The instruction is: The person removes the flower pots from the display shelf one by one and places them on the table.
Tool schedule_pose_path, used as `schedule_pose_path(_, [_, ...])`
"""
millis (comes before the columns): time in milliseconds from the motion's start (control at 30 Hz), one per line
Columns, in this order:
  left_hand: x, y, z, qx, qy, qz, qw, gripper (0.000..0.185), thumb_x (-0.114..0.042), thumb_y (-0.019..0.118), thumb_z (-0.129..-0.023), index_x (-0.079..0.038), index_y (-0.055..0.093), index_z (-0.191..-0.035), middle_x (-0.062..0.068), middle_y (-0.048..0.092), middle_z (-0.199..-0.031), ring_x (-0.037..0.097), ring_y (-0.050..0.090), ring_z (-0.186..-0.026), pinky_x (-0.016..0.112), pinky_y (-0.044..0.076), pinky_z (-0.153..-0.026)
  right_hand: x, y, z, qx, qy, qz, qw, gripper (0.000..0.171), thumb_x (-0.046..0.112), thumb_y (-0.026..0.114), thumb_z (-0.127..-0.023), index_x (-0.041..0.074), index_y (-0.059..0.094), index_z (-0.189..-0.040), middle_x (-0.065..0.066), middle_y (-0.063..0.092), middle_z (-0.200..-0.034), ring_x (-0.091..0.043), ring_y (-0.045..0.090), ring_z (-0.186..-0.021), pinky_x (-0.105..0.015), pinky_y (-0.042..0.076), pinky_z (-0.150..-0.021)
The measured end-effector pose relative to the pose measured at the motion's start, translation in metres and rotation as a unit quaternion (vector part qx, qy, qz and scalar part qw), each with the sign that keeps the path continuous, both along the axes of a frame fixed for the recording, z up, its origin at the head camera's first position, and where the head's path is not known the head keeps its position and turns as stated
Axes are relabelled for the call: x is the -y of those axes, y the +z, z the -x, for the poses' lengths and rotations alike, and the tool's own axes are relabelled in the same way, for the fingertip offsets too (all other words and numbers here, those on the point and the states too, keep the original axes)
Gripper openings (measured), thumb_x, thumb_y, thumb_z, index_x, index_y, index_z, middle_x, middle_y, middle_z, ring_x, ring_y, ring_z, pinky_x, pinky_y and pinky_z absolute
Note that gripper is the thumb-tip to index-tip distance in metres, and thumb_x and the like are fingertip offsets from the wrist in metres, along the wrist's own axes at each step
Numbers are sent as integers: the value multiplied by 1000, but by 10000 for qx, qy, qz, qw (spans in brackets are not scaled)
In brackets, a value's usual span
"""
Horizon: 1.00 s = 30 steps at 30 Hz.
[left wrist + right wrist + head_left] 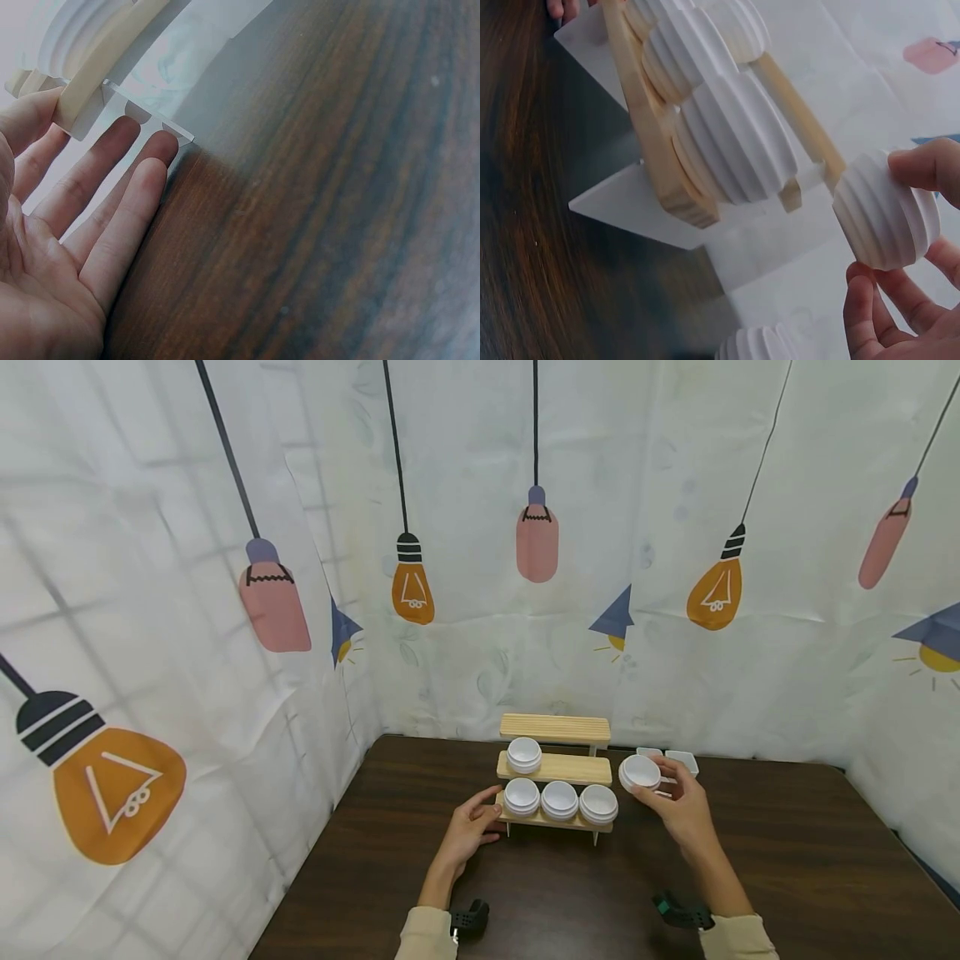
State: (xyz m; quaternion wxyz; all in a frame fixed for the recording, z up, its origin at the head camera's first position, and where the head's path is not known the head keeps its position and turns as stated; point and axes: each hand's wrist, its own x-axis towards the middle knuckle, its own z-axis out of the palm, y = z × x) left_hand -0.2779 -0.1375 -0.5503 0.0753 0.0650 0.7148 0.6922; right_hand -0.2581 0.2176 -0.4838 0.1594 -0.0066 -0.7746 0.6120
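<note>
The white cup (640, 773) is what we see first in the head view, its mouth facing up. The right hand (684, 806) holds it just off the right end of the middle step (577, 769), so that step lies to the cup's left. The step runs long from side to side, and one other cup (523, 755) sits at its left end. Three more cups (559, 800) stand in a row on the low step (558, 824).

In the left wrist view, we see the left hand (64, 232) by the end of the low step. The thumb touches the wood; the other fingers are spread and nearly straight.

In the right wrist view, we see thumb and fingertips pinching the cup's ridged side. It is round, so we find no long side.
</note>
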Motion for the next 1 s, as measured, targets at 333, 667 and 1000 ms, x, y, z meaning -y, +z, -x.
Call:
schedule_pose_path(333, [1, 0, 0, -10, 46, 77, 10000, 49, -30, 62, -103, -15, 54, -149, 13, 73, -117, 24, 71, -102, 44, 62, -85, -13, -2, -3, 9, -61, -85, 9999, 61, 9, 83, -86, 2, 54, -140, 16, 57, -109, 1, 60, -92, -13, 51, -74])
schedule_pose_path(667, [1, 0, 0, 9, 36, 52, 10000, 50, -32, 62, -103, -16, 53, -150, 13, 72, -118, 24, 72, -102, 43, 62, -85, -23, -5, -7, 97, -198, -289, 9993, 60, 14, 82, -89, 5, 54, -141, 15, 58, -109, 2, 60, -90, -16, 52, -73])
schedule_pose_path(1000, [1, -2, 0, 37, 45, 53, 10000, 47, -29, 62, -104, -18, 55, -149, 11, 73, -117, 20, 71, -99, 40, 62, -84, -33, -10, -7, 150, -235, -311, 9991, 61, 15, 82, -89, 6, 53, -142, 14, 57, -110, 1, 60, -89, -18, 50, -72])
